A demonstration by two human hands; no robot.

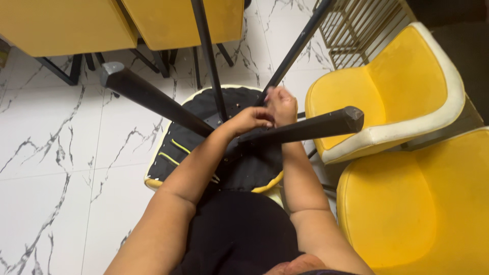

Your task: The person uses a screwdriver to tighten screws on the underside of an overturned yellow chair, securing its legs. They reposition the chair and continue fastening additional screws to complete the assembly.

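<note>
An upturned chair (204, 137) rests seat-down on the marble floor (51, 163), its black underside facing the camera and its dark legs fanning outward: one thick leg (147, 94) runs toward 10 o'clock, another (310, 126) toward 3 o'clock, and two thinner rods rise toward 12 and 1 o'clock. Both hands meet at the centre of the underside, where the legs join the base.

The left hand (250, 120) is curled, fingers bent in close against the inner end of the 3 o'clock leg; whether it pinches a small part or simply braces the leg cannot be told. The right hand (281, 105) sits just beside it at about 1 o'clock, fingers gathered narrowly at the joint, touching or nearly touching the left; anything it holds is hidden.

The step in hand looks like fitting or fastening work at the leg mount, judging from how both hands crowd that one spot. A next move there would call for fine fingertip control in a tight gap between the rods, with the thick leg kept steady so the joint stays aligned.

Two yellow cushioned chairs (397, 102) stand upright at 2 to 4 o'clock, close to the leg tip. More yellow seats (66, 25) sit at 11 o'clock.
</note>
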